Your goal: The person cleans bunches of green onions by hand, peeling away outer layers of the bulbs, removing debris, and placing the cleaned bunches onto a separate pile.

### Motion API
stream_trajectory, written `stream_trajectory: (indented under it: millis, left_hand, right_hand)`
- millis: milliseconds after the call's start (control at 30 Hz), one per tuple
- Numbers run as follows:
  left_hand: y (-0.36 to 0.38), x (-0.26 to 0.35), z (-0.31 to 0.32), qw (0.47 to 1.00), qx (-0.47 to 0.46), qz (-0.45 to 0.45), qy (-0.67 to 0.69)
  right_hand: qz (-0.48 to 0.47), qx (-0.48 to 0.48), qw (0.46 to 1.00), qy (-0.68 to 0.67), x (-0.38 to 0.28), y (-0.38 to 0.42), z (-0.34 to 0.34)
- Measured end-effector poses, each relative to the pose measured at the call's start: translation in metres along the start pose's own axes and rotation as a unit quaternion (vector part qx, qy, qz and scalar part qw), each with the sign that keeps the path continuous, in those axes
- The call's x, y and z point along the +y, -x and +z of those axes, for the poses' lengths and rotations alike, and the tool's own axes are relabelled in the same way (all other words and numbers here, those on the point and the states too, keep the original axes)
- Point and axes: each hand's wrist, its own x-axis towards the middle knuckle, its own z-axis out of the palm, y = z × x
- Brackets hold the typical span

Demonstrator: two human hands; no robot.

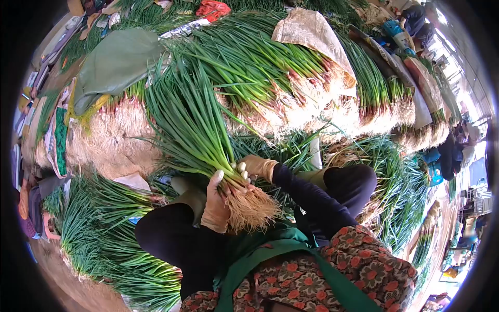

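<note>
A bunch of green onions with reddish bases and pale hanging roots is held over my lap, its leaves pointing up and left. My left hand, in a tan glove with whitish fingertips, wraps around the bases from the left side. From the right, my right hand, gloved the same way, has its fingers curled against the bases of the same bunch. The roots hang below both hands, in front of a green apron.
Large stacked onion bundles lie ahead, partly under a green sheet and a beige sack. More onions lie at the left, others at the right. A red bag is at the back; people are at the upper right.
</note>
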Motion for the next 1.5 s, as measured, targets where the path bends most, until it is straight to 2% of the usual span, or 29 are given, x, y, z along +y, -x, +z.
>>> stream_trajectory:
  millis: [33,100,133,167,267,300,367,533,600,667,700,733,767,833,900,967,1000,1033,1067,1100,1167,1200,1233,1300,1333,1367,1433,1467,1500]
  left_hand:
    - [0.001,0.001,0.001,1.000,0.002,-0.006,-0.002]
    - [-0.001,0.001,0.004,1.000,0.014,-0.011,-0.005]
    - [0.001,0.001,0.006,1.000,0.013,-0.022,0.002]
    - [0.001,0.002,0.008,0.999,0.011,-0.034,0.008]
    - [-0.004,0.001,-0.005,0.999,-0.005,-0.032,-0.009]
    - [-0.003,0.001,-0.006,0.999,-0.019,-0.032,-0.010]
    - [0.000,0.002,-0.008,0.999,-0.006,-0.036,0.011]
    - [-0.002,0.006,-0.008,0.996,-0.061,-0.040,0.050]
    - [-0.004,0.005,-0.015,0.996,-0.066,-0.037,0.043]
    - [-0.001,0.004,-0.016,0.998,-0.049,-0.027,0.038]
    - [0.002,0.006,-0.011,0.999,-0.032,-0.017,0.035]
    - [0.004,0.007,-0.009,0.999,-0.017,-0.007,0.032]
    - [-0.001,0.005,-0.018,0.987,-0.100,-0.014,0.122]
    - [-0.001,0.011,-0.003,0.974,-0.157,0.002,0.166]
    - [0.000,0.011,0.011,0.976,-0.128,0.025,0.175]
    - [-0.004,0.011,0.023,0.981,-0.068,0.038,0.177]
    - [-0.009,0.009,0.013,0.985,-0.080,0.035,0.149]
    - [-0.015,0.007,-0.005,0.990,-0.096,0.009,0.105]
    - [-0.015,0.009,-0.011,0.992,-0.095,-0.004,0.082]
    - [-0.015,0.009,-0.013,0.994,-0.093,-0.016,0.059]
    - [-0.009,0.006,-0.006,0.998,-0.024,0.000,0.050]
    - [-0.008,0.006,-0.003,0.999,0.010,0.009,0.044]
    - [-0.011,0.007,0.000,0.999,0.013,0.016,0.036]
    - [-0.011,0.005,0.000,0.999,0.028,0.032,0.027]
    - [-0.009,0.005,-0.001,0.999,0.023,0.025,0.019]
    - [-0.009,0.006,-0.002,1.000,0.017,0.014,0.008]
    - [-0.010,0.005,-0.001,1.000,0.000,-0.011,-0.014]
    - [-0.011,0.001,0.001,0.999,0.044,-0.005,0.003]
    - [-0.011,0.000,0.000,0.999,0.031,-0.016,0.003]
  right_hand:
    - [-0.044,0.016,0.998,-0.034,0.001,0.005,-0.007]
    - [-0.026,0.095,0.982,-0.161,-0.012,0.017,-0.016]
    - [0.000,0.164,0.951,-0.262,-0.007,0.009,-0.017]
    - [-0.003,0.131,0.952,-0.278,-0.020,0.015,-0.024]
    - [0.012,0.035,0.870,-0.492,-0.041,0.015,-0.018]
    - [0.025,0.019,0.854,-0.519,-0.042,0.011,-0.014]
    - [-0.034,-0.015,0.844,-0.535,-0.045,0.002,-0.005]
    - [-0.009,-0.124,0.836,-0.535,-0.049,0.008,-0.006]
    - [-0.063,-0.042,0.910,-0.408,-0.038,-0.009,-0.002]
    - [-0.112,0.042,0.956,-0.269,-0.014,-0.029,0.003]
    - [-0.102,0.099,0.986,-0.088,-0.002,-0.031,0.009]
    - [-0.048,0.114,0.983,0.138,0.013,-0.027,0.021]
    - [-0.002,0.059,0.964,0.258,0.029,-0.014,0.032]
    - [0.034,-0.087,0.942,0.323,0.061,0.013,0.043]
    - [0.011,-0.129,0.928,0.348,0.047,0.040,0.031]
    - [-0.032,-0.007,0.943,0.332,0.007,0.059,-0.008]
    - [-0.042,0.159,0.952,0.260,-0.019,0.069,-0.027]
    - [-0.075,0.317,0.930,0.171,-0.046,0.080,-0.046]
    - [-0.123,0.446,0.874,0.150,-0.062,0.071,-0.065]
    - [-0.199,0.507,0.828,0.134,-0.052,0.055,-0.082]
    - [-0.105,0.440,0.882,0.135,-0.029,0.032,-0.097]
    - [-0.027,0.372,0.915,0.154,-0.026,0.035,-0.094]
    - [-0.056,0.322,0.938,0.115,-0.023,0.036,-0.085]
    - [-0.085,0.241,0.966,0.031,-0.061,0.082,-0.042]
    - [-0.276,0.208,0.922,0.173,-0.030,0.077,-0.025]
    - [-0.451,0.166,0.824,0.301,0.004,0.070,-0.016]
    - [-0.372,0.079,0.870,0.315,0.020,0.074,-0.013]
    - [-0.442,0.126,0.790,0.405,0.028,0.064,-0.021]
    - [-0.501,0.193,0.693,0.482,0.022,0.060,-0.029]
